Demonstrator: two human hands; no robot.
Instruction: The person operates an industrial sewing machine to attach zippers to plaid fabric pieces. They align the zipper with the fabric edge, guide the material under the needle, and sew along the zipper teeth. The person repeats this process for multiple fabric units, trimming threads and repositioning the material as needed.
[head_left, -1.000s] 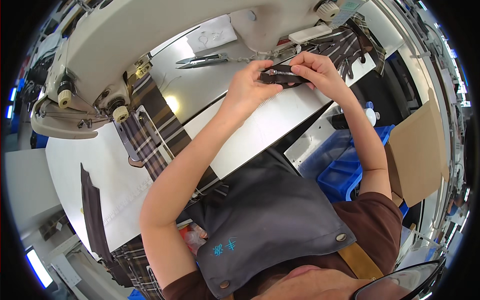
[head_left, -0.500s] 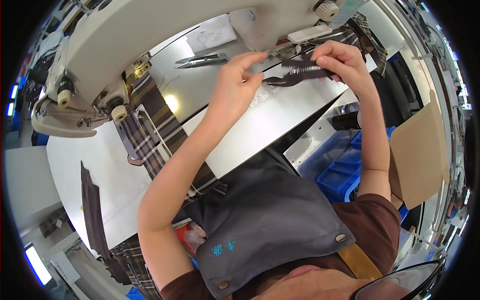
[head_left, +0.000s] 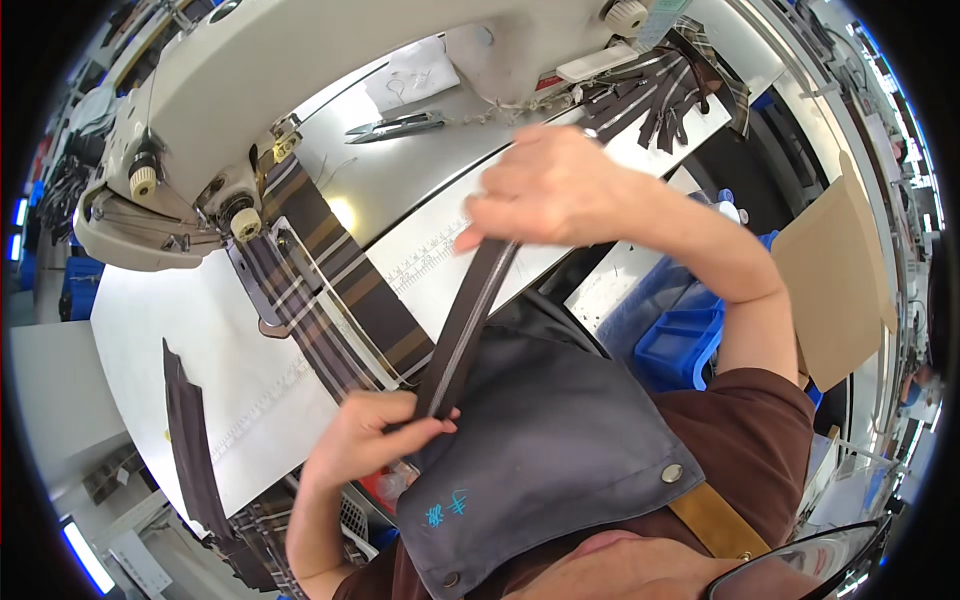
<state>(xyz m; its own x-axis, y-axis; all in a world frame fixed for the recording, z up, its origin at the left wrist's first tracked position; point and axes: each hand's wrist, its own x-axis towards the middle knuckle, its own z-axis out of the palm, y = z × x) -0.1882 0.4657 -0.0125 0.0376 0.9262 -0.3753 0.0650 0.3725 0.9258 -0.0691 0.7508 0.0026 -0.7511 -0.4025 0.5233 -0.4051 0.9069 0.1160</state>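
A dark zipper (head_left: 465,330) with a silvery row of teeth is stretched slantwise between my two hands, in front of my apron. My left hand (head_left: 375,435) pinches its lower end near the table's front edge. My right hand (head_left: 550,190) is closed round the upper part, over the white ruled strip of the table. To the left, plaid fabric (head_left: 310,215) lies beneath the head of a sewing machine (head_left: 165,160), running toward me. The hidden part of the zipper is inside my right fist.
Several more zippers (head_left: 660,100) lie at the back right. Thread snips (head_left: 395,127) rest under the machine arm. A dark fabric strip (head_left: 190,440) is on the left of the table. Blue bins (head_left: 680,345) and a cardboard box (head_left: 835,280) stand on the right.
Both hands came back from the far right of the table toward me. My left hand, open before, now grips the zipper's lower end, and the zipper is pulled out long.
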